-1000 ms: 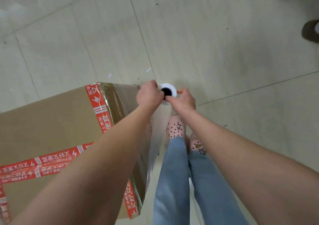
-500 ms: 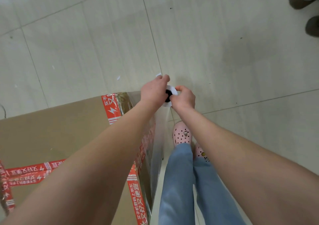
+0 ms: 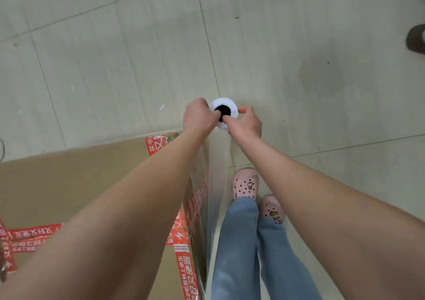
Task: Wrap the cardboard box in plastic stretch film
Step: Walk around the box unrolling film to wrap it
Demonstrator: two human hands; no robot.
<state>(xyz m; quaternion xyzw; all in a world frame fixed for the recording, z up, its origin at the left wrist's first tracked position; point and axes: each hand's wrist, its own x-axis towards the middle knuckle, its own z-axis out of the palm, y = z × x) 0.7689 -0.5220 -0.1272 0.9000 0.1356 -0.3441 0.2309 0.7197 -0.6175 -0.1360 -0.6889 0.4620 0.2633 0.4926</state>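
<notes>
**One stretch film roll (image 3: pixel 224 104) gripped by two hands beside one cardboard box (image 3: pixel 69 184).**

Roll seen end-on, long axis upright, white top rim and dark core hole facing the camera; held above the tiled floor (image 3: pixel 115 58), just past the box's far right corner. Left hand (image 3: pixel 200 115) clenched on the roll's left side, a fingertip at the core hole. Right hand (image 3: pixel 247 124) curled round the right rim, one digit reaching the core. Both forearms stretched forward and down, converging on the roll. Clear film sheet (image 3: pixel 216 184) hanging from the roll along the box's right face, over red printed tape (image 3: pixel 184 274). Two pink clogs (image 3: pixel 245 183) below blue jeans (image 3: pixel 236 242), just beside the film; one dark shoe (image 3: pixel 415 38) at the floor's right edge.
</notes>
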